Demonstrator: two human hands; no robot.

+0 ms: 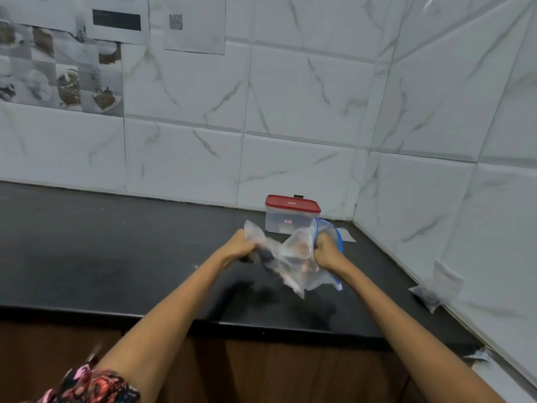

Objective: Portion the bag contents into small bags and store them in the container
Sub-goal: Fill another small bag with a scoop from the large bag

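You're early in the portioning step: both hands hold plastic bags in the air over the worktop [116,257], in front of the container [290,218]. Nothing looks portioned into it yet, as far as I can tell.

Left hand [241,247]: grip closed on a crumpled clear bag [258,239], with something dark bunched under the fingers; motion blur, can't tell what.

Right hand [327,251]: grip clamped on the mouth of the zip bag [302,257], the one with the blue seal strip. Pinkish contents show through it, too blurred to name.

Materials: both bags are thin, glossy, floppy film, wrinkled, no shape of their own. Container is a rigid translucent box with a red lid, shut, standing against the marble-look tiled wall. Worktop is dark, smooth, matte.

Another small bag with dark contents [427,296] lies at the right wall, well apart.

Next move, my read: you need one bag mouth held open and the other tipped in. The film will collapse, so keep tension on the rim. The lid has to come off before storing.
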